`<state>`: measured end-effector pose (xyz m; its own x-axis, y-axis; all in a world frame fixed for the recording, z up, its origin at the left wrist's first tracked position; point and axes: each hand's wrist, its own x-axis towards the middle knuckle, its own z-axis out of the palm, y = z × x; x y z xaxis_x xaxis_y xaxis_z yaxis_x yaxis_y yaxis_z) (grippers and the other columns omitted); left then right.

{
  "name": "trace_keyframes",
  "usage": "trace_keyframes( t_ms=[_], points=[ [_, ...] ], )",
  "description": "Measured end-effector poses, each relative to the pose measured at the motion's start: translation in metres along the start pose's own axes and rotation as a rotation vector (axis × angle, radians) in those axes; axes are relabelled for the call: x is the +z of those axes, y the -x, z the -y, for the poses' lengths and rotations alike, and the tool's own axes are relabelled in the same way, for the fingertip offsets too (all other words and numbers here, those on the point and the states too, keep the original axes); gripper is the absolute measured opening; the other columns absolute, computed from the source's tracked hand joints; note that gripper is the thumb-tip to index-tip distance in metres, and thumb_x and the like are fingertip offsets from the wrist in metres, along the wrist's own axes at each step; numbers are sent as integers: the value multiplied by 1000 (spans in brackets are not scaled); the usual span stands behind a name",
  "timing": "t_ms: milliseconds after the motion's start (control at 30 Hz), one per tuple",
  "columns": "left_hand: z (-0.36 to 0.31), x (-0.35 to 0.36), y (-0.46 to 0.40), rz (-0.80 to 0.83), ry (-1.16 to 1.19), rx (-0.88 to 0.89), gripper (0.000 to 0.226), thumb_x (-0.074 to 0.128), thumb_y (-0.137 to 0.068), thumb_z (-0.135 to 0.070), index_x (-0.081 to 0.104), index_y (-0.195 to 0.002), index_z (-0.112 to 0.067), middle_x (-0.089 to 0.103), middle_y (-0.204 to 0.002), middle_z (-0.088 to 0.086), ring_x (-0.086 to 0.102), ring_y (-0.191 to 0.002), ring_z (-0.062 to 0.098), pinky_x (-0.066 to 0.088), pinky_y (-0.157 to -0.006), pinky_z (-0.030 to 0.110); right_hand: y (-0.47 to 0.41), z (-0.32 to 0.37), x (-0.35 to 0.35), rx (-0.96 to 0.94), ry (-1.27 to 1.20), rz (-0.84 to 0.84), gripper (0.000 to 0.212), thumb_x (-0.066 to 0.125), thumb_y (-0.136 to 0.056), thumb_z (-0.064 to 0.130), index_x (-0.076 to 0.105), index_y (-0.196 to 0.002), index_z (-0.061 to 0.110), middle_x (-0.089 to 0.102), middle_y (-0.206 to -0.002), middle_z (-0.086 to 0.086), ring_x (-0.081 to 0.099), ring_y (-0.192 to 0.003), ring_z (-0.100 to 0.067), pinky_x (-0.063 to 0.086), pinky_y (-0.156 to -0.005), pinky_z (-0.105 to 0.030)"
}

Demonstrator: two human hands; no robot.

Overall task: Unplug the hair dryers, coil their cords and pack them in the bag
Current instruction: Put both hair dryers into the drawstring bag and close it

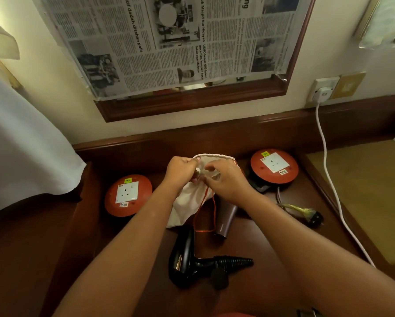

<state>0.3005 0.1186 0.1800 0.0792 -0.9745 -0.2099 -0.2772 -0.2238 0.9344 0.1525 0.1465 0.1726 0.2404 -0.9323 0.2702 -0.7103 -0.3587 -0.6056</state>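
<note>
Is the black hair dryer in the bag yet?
Out. The black hair dryer lies on the desk, below the white bag both hands hold.

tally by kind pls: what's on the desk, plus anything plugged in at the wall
Hair dryers: 2, black and brown
Orange extension reels: 2, left and right
White drawstring bag: 1, gripped by left hand and right hand
Loose black plug: 1
White wall plug: 1
Total: 7
</note>
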Motion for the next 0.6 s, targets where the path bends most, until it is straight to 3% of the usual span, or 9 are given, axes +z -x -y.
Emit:
trace_keyframes(
  t_ms=[100,200,300,400,433,600],
  points=[
    [-2,-1,1,0,29,-17,36,59,-93,-15,62,-81,18,56,-63,17,54,-58,26,47,-51,28,1,2,10,42,49,52,20,66,-85,31,70,-83,12,68,-77,-4,58,-75,-21,38,-62,-31],
    [-1,-7,4,-50,-71,25,39,57,-93,-16,60,-75,18,55,-59,17,52,-54,26,45,-58,34,4,4,15,63,80,41,26,59,-88,24,63,-65,12,64,-68,-6,54,-69,-23,28,-62,-29],
    [0,-13,4,-130,-273,107,41,56,-94,-18,57,-66,11,48,-58,16,45,-53,25,40,-57,32,4,8,11,61,94,44,25,54,-90,23,66,-71,15,64,-75,0,54,-83,-19,29,-70,-30],
    [-3,-18,0,-206,-462,169,49,53,-95,-16,42,-48,-9,40,-51,4,36,-47,14,32,-48,22,7,8,9,27,118,65,23,52,-93,25,65,-76,15,57,-78,4,48,-91,-16,26,-75,-30],
    [-4,-19,-2,-220,-515,180,49,52,-95,-15,41,-47,-12,40,-51,2,36,-47,12,30,-48,25,10,8,8,17,132,67,23,52,-93,25,64,-77,14,57,-80,4,47,-92,-16,26,-75,-30],
    [-4,-21,-6,-262,-640,161,31,49,-94,-12,54,-63,-8,48,-64,0,46,-61,17,34,-61,27,19,0,-1,-53,164,50,22,53,-94,28,67,-86,14,60,-85,4,47,-95,-18,30,-82,-32]
  ],
)
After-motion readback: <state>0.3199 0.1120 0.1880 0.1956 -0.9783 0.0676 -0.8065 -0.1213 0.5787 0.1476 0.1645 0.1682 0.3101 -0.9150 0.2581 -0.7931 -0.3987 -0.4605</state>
